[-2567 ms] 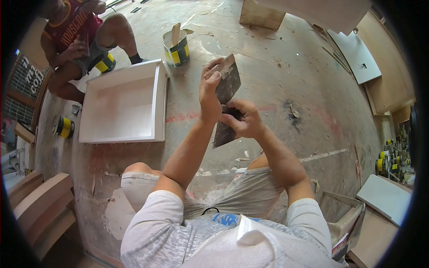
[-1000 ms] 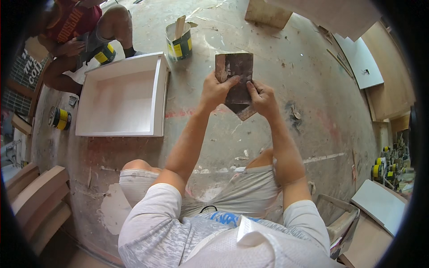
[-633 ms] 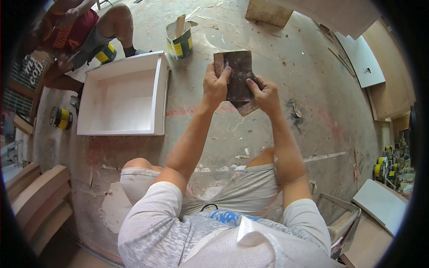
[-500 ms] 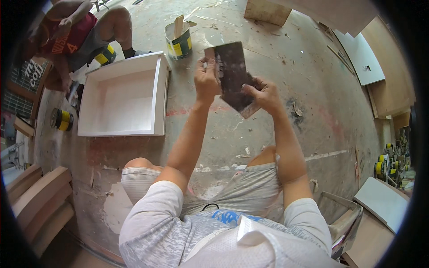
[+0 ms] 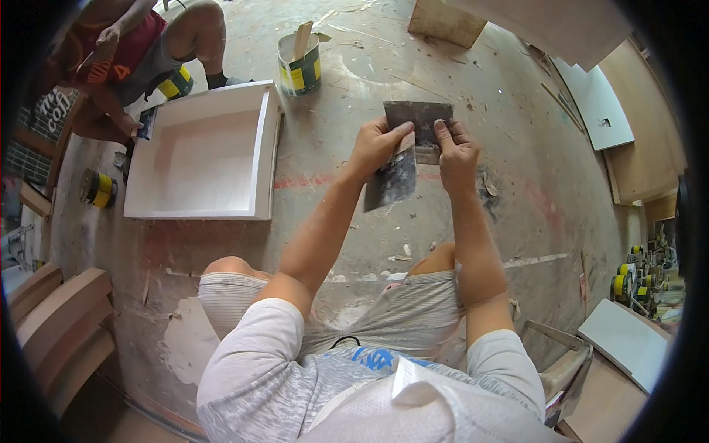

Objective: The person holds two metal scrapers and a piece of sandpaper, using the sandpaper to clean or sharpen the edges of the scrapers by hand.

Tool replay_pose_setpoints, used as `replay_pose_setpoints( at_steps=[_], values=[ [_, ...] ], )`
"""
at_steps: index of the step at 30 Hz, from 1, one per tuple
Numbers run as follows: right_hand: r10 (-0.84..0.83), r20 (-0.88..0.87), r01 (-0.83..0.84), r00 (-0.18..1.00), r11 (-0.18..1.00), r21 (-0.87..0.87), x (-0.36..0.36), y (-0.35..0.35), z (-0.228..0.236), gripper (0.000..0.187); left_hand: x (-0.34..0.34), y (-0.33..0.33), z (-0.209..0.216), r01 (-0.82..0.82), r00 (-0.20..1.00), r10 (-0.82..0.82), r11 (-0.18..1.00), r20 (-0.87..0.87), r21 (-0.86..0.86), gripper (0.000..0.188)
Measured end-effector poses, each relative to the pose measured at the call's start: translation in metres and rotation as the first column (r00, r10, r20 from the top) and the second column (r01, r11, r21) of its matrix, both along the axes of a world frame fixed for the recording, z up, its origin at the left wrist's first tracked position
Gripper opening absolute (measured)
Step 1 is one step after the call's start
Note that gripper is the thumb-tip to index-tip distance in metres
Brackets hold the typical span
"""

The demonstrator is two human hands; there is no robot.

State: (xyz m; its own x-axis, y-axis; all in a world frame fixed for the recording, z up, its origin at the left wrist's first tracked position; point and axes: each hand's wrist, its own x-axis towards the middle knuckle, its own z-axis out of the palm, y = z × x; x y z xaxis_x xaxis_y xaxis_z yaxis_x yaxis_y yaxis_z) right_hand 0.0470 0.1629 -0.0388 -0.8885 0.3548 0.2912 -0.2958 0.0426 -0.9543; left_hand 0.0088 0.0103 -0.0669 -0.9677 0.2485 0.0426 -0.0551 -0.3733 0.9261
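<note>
Dark sandpaper (image 5: 421, 113) is stretched between my two hands above the floor. My left hand (image 5: 377, 148) pinches it at its left edge with the thumb on top. From that hand hangs a second dark sandpaper piece (image 5: 391, 183), with pale dust smears on it; whether the two are joined I cannot tell. On the other side, my right hand (image 5: 459, 151) grips the upper sheet between thumb and curled fingers. To the left lies a white open box like a drawer (image 5: 199, 159), apart from my hands.
At the far left a co-worker's hand (image 5: 131, 125) holds a dark piece at the drawer's edge. A can (image 5: 299, 70) with a wooden stick stands beyond the drawer. Curved wooden parts (image 5: 63, 317) lie at lower left, white panels (image 5: 624, 343) at right.
The sandpaper has turned: one piece now lies level between my hands, the other hangs below my left hand. My hands moved right. The co-worker's dark piece has come to the drawer's edge.
</note>
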Motion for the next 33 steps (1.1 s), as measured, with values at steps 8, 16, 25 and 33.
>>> replay_pose_setpoints(
  at_steps=[8, 16, 25, 33],
  values=[
    [0.688, -0.174, -0.570, 0.705, 0.403, -0.716, 0.002, 0.023, -0.006, 0.043, 0.014, -0.015, 0.026, 0.430, 0.896, -0.440, 0.895, 0.066, 0.119, 0.028],
    [0.741, -0.212, -0.541, 0.637, 0.234, -0.808, 0.007, 0.013, -0.013, 0.038, 0.017, -0.013, 0.030, 0.410, 0.904, -0.425, 0.893, 0.048, 0.187, 0.026],
    [0.640, -0.164, -0.527, 0.750, 0.429, -0.734, 0.015, 0.004, -0.015, 0.036, 0.022, -0.006, 0.028, 0.304, 0.938, -0.331, 0.928, 0.101, 0.217, 0.026],
    [0.672, -0.008, -0.406, 0.741, 0.438, -0.802, -0.006, 0.014, -0.025, 0.039, 0.022, -0.002, 0.030, 0.372, 0.914, -0.382, 0.923, 0.135, 0.100, 0.026]
  ],
)
